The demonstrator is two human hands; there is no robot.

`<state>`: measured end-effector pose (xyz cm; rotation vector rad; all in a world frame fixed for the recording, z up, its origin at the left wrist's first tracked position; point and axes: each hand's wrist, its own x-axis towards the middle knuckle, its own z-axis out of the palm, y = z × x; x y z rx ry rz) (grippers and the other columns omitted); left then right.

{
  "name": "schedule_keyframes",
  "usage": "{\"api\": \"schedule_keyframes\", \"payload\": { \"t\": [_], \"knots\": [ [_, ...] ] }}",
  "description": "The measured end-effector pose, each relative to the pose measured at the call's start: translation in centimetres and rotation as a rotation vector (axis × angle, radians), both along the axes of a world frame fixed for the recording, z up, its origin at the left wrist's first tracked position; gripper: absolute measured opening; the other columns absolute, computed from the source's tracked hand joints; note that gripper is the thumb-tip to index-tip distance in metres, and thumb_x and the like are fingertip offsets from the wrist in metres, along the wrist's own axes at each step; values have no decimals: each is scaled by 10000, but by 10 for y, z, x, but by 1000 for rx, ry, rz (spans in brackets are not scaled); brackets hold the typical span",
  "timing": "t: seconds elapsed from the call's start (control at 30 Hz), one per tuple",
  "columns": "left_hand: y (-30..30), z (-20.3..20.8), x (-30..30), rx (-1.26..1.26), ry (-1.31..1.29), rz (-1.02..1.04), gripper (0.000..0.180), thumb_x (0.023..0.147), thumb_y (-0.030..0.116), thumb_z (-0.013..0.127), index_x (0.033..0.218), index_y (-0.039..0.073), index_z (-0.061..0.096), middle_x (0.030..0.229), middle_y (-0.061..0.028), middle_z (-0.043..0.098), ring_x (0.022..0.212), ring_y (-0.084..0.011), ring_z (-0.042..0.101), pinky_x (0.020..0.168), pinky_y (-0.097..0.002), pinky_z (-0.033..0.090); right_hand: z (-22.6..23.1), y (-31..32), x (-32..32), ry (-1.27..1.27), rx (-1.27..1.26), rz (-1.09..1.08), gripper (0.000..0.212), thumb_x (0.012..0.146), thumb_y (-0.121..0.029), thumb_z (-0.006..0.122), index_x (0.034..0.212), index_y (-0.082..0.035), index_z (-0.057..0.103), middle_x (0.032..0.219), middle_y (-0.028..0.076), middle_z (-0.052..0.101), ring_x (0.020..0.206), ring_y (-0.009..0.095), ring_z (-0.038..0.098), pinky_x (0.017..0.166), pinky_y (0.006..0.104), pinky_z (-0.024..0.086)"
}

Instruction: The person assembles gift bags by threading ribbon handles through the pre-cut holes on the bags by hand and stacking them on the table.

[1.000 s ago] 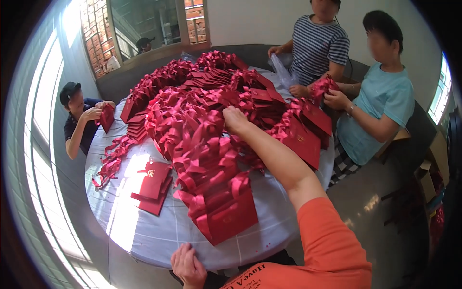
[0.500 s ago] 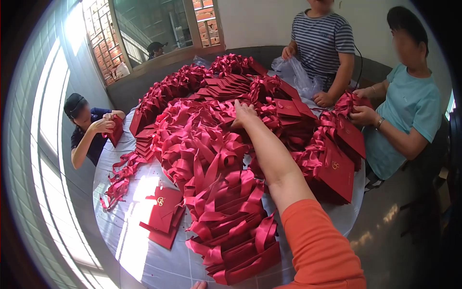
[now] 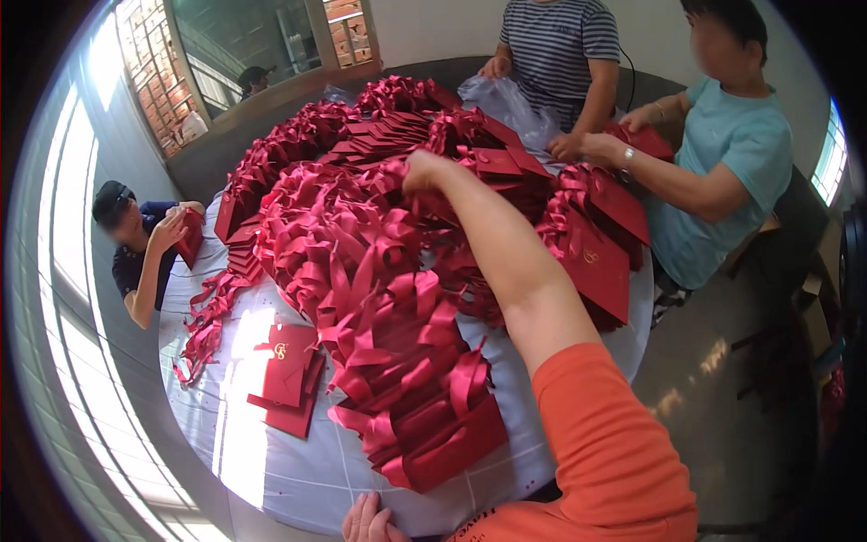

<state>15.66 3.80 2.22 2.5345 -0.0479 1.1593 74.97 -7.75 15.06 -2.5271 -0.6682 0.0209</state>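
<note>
My right hand (image 3: 423, 174) is stretched far across the round table, bent at the wrist, with its fingers curled down onto the red ribbon (image 3: 388, 191) at the inner side of a big heap. The fingertips are partly hidden there. My left hand (image 3: 368, 521) lies at the near table edge, fingers resting on the cloth and holding nothing. Between the two hands runs a row of red paper bags (image 3: 465, 444), packed close, their satin ribbon handles flopping over the top. To the left, a few flat red bags (image 3: 287, 370) with a gold emblem lie stacked.
A pale cloth covers the table (image 3: 194, 434). More red bags (image 3: 596, 271) stand at the right. Loose ribbons (image 3: 209, 316) lie at the left. Three people work around the table: one in dark clothes (image 3: 144, 253), one in stripes (image 3: 560, 63) beside clear plastic (image 3: 515, 104), one in light blue (image 3: 731, 163).
My right hand has bent down, its fingers going from spread to curled. More of my left hand shows at the table edge. The whole view has shifted, and the person in light blue reaches further left.
</note>
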Motion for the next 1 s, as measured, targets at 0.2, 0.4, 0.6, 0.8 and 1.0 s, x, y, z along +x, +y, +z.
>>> {"api": "schedule_keyframes", "payload": {
  "t": [0.2,0.4,0.6,0.8,1.0],
  "knots": [
    [0,-2,-6,18,16,29,210,893,60,475,925,-2,673,1066,-232,716,993,-373,699,903,-426,523,59,-15,-49,278,740,56,253,670,-145,769,832,43,721,746,93,696,634,181,651,576,345,522],
    [-3,3,-9,22,38,38,166,873,57,508,928,20,661,1011,-181,721,951,-345,690,869,-423,510,14,-13,-92,67,-485,130,435,631,-248,824,1000,-28,754,1015,157,734,885,280,705,778,386,567],
    [8,-21,-9,15,43,-1,175,824,30,441,864,-5,607,1096,-219,705,1044,-399,667,946,-442,471,-47,-12,-119,74,-533,26,410,680,-217,780,1049,-43,744,1108,180,712,1007,314,691,846,426,559],
    [6,-18,-13,26,37,30,167,832,24,457,874,1,617,1095,-213,707,1049,-396,666,950,-439,469,-82,-15,-155,26,-332,-57,335,758,-201,695,1053,-47,735,1101,204,704,1042,344,681,855,453,551],
    [2,-14,-12,28,42,16,157,838,17,469,883,5,619,1099,-213,705,1055,-386,667,951,-435,470,-93,-46,-168,106,172,84,286,821,-156,612,1061,-44,721,1012,170,712,912,312,688,796,421,535]
  ]
}}
